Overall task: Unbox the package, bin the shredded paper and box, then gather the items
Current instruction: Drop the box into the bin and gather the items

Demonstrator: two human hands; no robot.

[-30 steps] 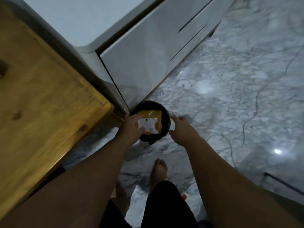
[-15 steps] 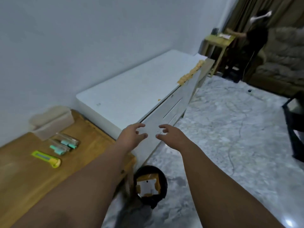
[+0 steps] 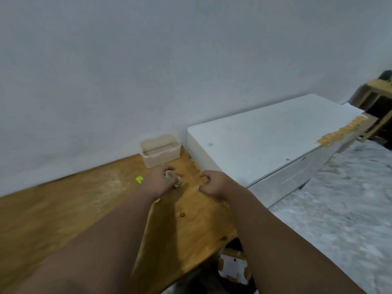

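My left hand (image 3: 158, 182) rests on the wooden table (image 3: 63, 209) with its fingers closed around a small clear packet (image 3: 170, 175); a green bit (image 3: 176, 186) shows under the hand. The motion blur hides the other packets. A yellow cutter (image 3: 139, 179) peeks out just left of that hand. My right hand (image 3: 213, 183) hovers over the table's right edge, fingers curled in with nothing in them. A clear plastic container (image 3: 160, 152) stands against the wall just beyond both hands. The black bin (image 3: 234, 244) on the floor below holds the flattened box (image 3: 233, 269).
A low white cabinet (image 3: 265, 141) adjoins the table on the right, with chipped brown edging at its far corner. Marble floor (image 3: 339, 209) stretches to the right. A wooden stand (image 3: 375, 92) sits at the far right. A plain white wall rises behind the table.
My view swung up from the bin to the table. Both hands left the bin, rose, and reached over the table; the left hand came down on the packets.
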